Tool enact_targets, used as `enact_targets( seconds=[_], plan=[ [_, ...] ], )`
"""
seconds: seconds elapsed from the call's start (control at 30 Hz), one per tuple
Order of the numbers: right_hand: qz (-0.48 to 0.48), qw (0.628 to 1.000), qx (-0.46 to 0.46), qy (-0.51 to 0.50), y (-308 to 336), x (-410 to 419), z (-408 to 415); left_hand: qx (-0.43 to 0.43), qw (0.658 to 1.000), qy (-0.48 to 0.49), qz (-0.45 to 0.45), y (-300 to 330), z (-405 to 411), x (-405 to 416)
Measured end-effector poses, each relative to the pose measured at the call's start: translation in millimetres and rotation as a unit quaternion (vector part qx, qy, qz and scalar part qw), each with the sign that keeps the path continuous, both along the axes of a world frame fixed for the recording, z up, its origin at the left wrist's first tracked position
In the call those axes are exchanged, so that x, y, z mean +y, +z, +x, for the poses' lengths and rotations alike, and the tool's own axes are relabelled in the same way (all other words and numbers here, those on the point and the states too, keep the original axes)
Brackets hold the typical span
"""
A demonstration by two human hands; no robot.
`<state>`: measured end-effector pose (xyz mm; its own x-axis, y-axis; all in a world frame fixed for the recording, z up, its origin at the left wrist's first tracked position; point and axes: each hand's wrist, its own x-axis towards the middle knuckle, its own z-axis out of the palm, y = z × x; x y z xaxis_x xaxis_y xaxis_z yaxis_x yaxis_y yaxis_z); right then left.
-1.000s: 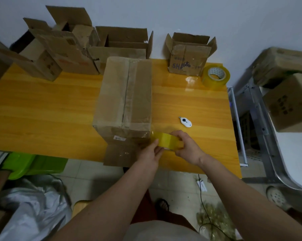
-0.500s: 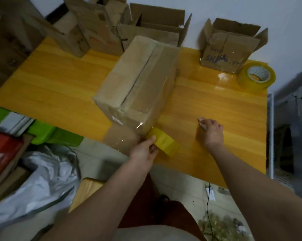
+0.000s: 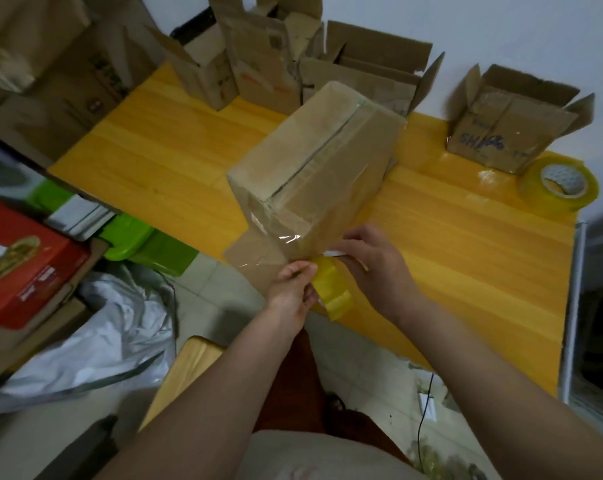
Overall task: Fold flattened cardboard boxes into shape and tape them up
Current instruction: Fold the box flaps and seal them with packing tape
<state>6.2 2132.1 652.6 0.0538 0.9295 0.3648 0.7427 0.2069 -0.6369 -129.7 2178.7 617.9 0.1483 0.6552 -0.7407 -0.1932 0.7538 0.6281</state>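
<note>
1. Sealed box (image 3: 314, 168) on the yellow table (image 3: 466, 254), near end hanging over the table's front edge; tape strip along the top seam, wrapped down over the near end.
2. Changed over the last second: white cutter (image 3: 334, 252) gone from the tabletop to the right of the box, now at the box's near lower corner, in the right hand (image 3: 373, 268).
3. Meaning for the task, as a judgement: strip laid, cut about to free the roll, so this box nearly done.
4. Long axis of the box diagonal: from the near end by the hands up and right toward the open boxes (image 3: 362, 74) at the wall.
5. Left hand (image 3: 293, 292), fingers curled around the yellow tape roll (image 3: 331, 289), just below the box's near end.
6. Right-hand fingers bent around the cutter, next to the tape; blade not visible.
7. Spare tape roll (image 3: 558, 185) well right of the box, beside a small open box (image 3: 508, 133).
</note>
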Motion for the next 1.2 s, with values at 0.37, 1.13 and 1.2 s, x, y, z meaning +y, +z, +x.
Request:
enact_targets(
  seconds=[0.37, 1.13, 1.2],
  plan=[
    [0.034, 0.99, -0.129, 0.051, -6.3, 11.8, -5.5, -0.005, 0.996, -0.086, -0.003, 4.2, -9.2, 1.6],
    [-0.324, 0.9, 0.062, -0.284, -74.2, 4.9, 56.1, 0.032, 0.985, -0.165, 0.031, 3.4, -22.0, -1.8],
    [-0.253, 0.928, 0.124, -0.245, -49.0, 8.0, 43.6, 0.026, 0.984, -0.174, 0.034, 5.7, -19.9, -6.5]
  ],
)
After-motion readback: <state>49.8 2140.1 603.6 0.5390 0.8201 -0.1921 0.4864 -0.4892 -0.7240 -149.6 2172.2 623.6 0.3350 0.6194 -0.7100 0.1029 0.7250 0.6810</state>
